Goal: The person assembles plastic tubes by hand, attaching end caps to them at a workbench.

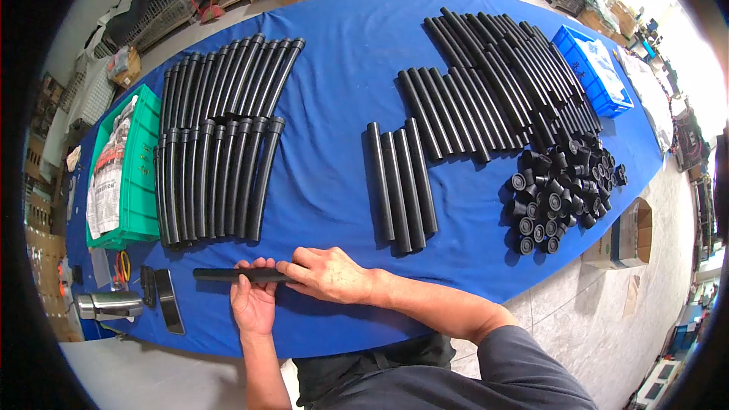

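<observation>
A black tube (pixel 215 275) lies level across my hands near the front edge of the table. My left hand (pixel 253 305) is closed around its middle from below, palm up, with the fingertips showing behind it. From above, my right hand (pixel 330 275) grips the tube's right end, and its fingers hide that end. I cannot tell whether a cap is inside the right hand. Capped black tubes (pixel 220 175) lie in two rows on the left. Plain tubes (pixel 400 190) lie right of the middle, with a pile of black caps (pixel 554 205) beyond them.
A green crate (pixel 140 175) holding newspaper stands at the left on the blue tablecloth (pixel 334 106). Near it are a phone (pixel 170 302), a steel cup (pixel 110 305) and yellow-handled scissors (pixel 123 266). A blue crate (pixel 604 91) stands at the far right; a cardboard box (pixel 626 239) sits on the floor.
</observation>
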{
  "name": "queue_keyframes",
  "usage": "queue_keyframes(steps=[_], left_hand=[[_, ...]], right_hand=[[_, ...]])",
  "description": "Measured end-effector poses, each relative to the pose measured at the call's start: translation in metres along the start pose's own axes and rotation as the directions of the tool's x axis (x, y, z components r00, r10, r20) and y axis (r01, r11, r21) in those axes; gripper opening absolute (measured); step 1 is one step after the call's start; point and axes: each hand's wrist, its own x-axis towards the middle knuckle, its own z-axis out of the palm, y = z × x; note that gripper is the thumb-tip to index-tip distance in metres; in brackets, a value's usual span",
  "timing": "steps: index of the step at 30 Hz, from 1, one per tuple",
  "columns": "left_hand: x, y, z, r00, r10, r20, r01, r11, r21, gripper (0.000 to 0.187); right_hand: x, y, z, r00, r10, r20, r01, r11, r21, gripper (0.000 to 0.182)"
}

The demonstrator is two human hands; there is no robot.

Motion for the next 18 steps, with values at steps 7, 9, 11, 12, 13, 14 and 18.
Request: queue_keyframes(steps=[7,9,11,12,13,14,18], left_hand=[[0.000,0.000,-0.001,1.000,0.001,0.001,-0.001,0.999,-0.032,0.026],[0.001,0.000,-0.003,1.000,-0.008,0.008,0.008,0.999,-0.031,0.026],[0.000,0.001,-0.004,1.000,-0.012,0.015,0.013,0.999,-0.040,0.026],[0.000,0.001,-0.004,1.000,-0.011,0.021,0.012,0.999,-0.051,0.026],[-0.001,0.002,-0.004,1.000,-0.009,0.026,0.011,0.998,-0.061,0.026],[-0.001,0.002,-0.003,1.000,-0.007,0.013,0.008,0.998,-0.056,0.026],[0.001,0.001,-0.001,1.000,-0.011,0.000,0.011,0.999,-0.041,0.026]], right_hand=[[-0.002,0.002,0.009,0.973,0.220,0.068,-0.228,0.881,0.414,0.037],[-0.004,0.001,0.009,0.987,0.151,0.048,-0.159,0.951,0.266,0.037],[-0.004,-0.003,0.005,0.989,0.142,0.036,-0.146,0.952,0.268,0.034],[-0.001,-0.004,0.001,0.963,0.220,0.155,-0.261,0.906,0.334,0.035],[0.003,-0.004,-0.005,0.918,0.283,0.276,-0.376,0.844,0.382,0.036],[0.006,-0.004,-0.008,0.856,0.330,0.397,-0.488,0.769,0.413,0.038],[-0.004,0.004,0.009,0.996,0.093,0.014,-0.094,0.976,0.196,0.041]])
